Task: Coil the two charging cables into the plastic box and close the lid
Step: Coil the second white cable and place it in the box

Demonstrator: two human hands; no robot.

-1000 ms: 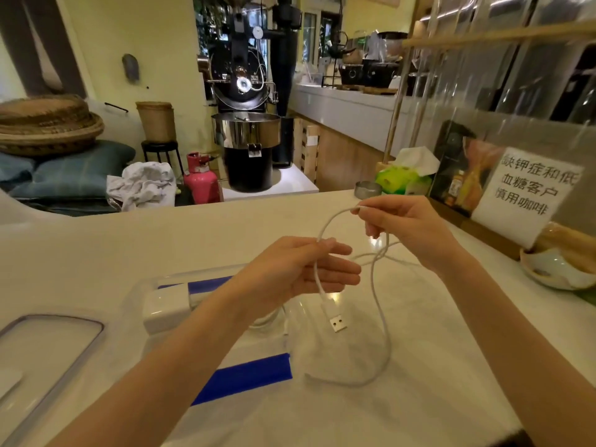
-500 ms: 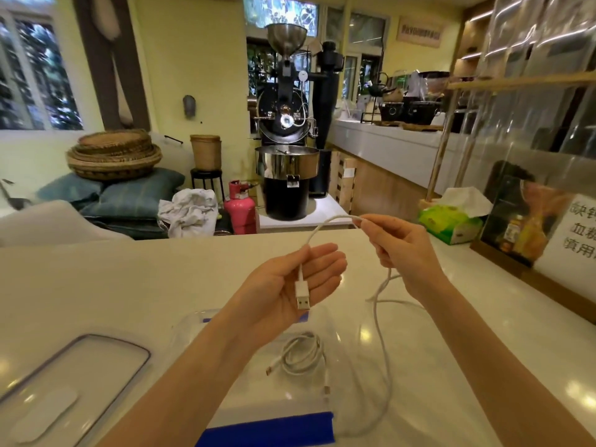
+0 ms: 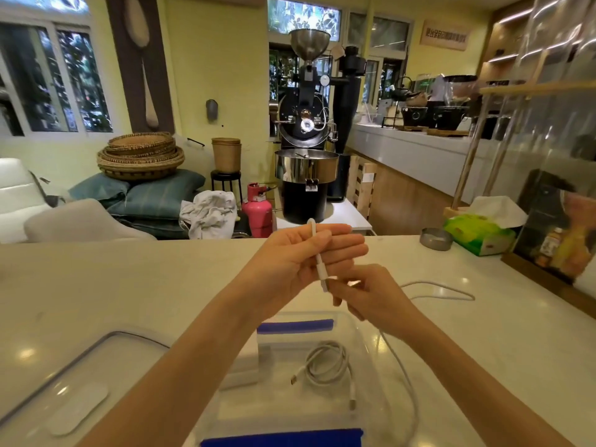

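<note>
A clear plastic box (image 3: 371,343) with blue clasps stands on the white counter below my hands. One white cable (image 3: 325,366) lies coiled inside it. My left hand (image 3: 300,259) is raised above the box, palm up, and holds the plug end of the second white cable (image 3: 416,375) against its fingers. My right hand (image 3: 371,295) is just below and to the right, closed around the same cable near the plug. The rest of that cable trails down past the box's right side and loops across the counter to the right. The clear lid (image 3: 64,382) lies flat at the left.
A small metal dish (image 3: 436,239) and a green tissue box (image 3: 480,233) sit at the counter's far right, beside a framed sign (image 3: 561,227). Beyond the counter stand a coffee roaster, a pink gas cylinder and stacked baskets.
My left hand rose and turned the plug end upright. My right hand dropped from the raised loop to just under the left hand. The view tilted upward.
</note>
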